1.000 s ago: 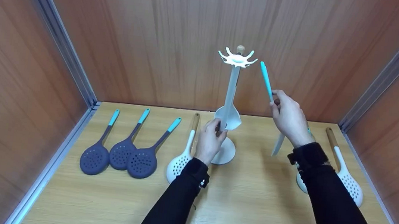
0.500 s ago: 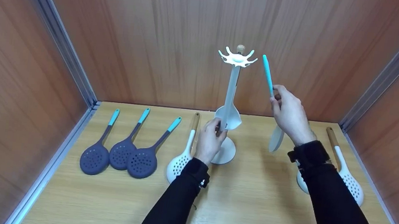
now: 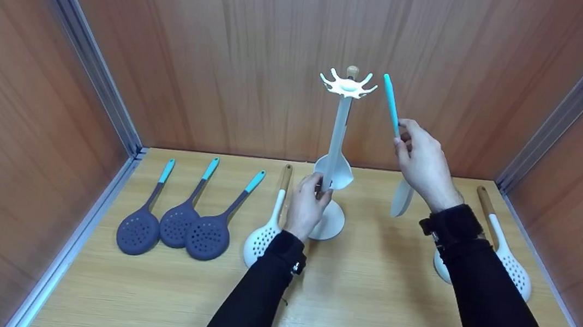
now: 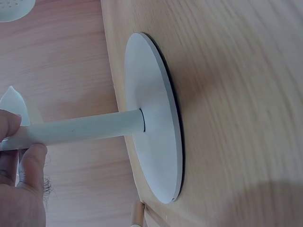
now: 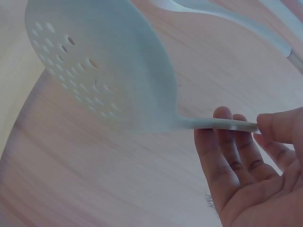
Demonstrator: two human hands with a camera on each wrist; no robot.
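Note:
My left hand (image 3: 305, 209) grips the lower post of a white utensil stand (image 3: 338, 130), whose ring of hooks spreads at the top. Its round base (image 4: 149, 99) rests on the table. From the stand hangs a white utensil (image 3: 344, 174) with a wooden handle, partly behind the post; its exact kind is unclear. To the right of the hooks, my right hand (image 3: 423, 165) pinches a white skimmer (image 5: 142, 71) by its neck between thumb and fingers. The skimmer's turquoise handle (image 3: 390, 103) points up, near the hooks but apart from them, and its holed head hangs below.
Several dark skimmers (image 3: 138, 231) with turquoise handles lie on the left of the table (image 3: 351, 313). A white skimmer (image 3: 262, 240) with a wooden handle lies beside my left forearm. Another wooden-handled skimmer (image 3: 512, 271) lies at right, near a partly hidden white utensil (image 3: 441, 267). Wooden panels enclose the table.
My right hand has risen with the skimmer, bringing the handle's tip above the level of the hooks. The skimmer's head has turned slightly. My left hand stays on the post.

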